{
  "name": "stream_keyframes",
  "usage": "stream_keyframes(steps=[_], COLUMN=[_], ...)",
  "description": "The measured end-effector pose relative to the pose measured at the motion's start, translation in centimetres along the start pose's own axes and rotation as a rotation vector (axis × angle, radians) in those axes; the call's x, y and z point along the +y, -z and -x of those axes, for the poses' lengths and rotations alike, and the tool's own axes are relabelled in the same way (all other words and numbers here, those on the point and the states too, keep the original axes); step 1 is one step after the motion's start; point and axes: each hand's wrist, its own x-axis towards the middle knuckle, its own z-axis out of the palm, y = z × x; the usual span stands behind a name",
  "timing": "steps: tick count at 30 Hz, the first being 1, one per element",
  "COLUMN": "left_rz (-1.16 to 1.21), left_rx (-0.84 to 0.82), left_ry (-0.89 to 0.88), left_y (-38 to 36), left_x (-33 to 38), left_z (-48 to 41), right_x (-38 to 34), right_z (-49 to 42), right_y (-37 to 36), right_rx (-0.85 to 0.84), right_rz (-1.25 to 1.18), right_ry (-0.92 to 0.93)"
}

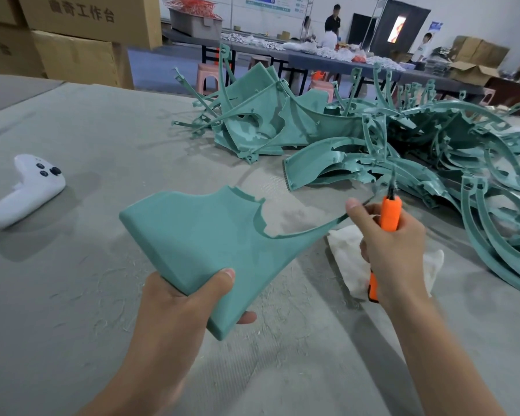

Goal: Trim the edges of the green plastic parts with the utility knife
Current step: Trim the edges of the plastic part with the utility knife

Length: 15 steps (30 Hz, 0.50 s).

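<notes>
My left hand (180,304) grips the near corner of a flat green plastic part (210,235), thumb on top and fingers underneath, holding it above the table. The part's far edge is jagged, and a thin curved arm runs from it to the right. My right hand (388,244) holds an orange utility knife (388,217) upright in a fist, its dark tip pointing away. My right thumb touches the end of the part's thin arm. A big pile of green plastic parts (373,139) lies at the right and back of the table.
A grey cloth-covered table (102,295) carries thin green shavings near my hands. A white game controller (30,187) lies at the left. A white rag (351,256) sits under my right hand. Cardboard boxes (72,34) stand at the back left. People work at a far table (330,28).
</notes>
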Motion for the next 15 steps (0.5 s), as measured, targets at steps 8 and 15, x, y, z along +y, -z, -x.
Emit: stream_keyframes(steps=[8,15], left_rz=[0.041,-0.030], left_rx=[0.006,0.038], left_ry=[-0.018,-0.110], left_y=[-0.5,-1.2], left_x=[0.1,0.2], left_z=[0.2,0.7], right_x=[0.0,-0.1], right_z=[2.5,3.7], right_y=[-2.8,-3.8], right_rx=[-0.121,-0.158], right_rz=[0.047,-0.069], right_ry=[-0.050,-0.160])
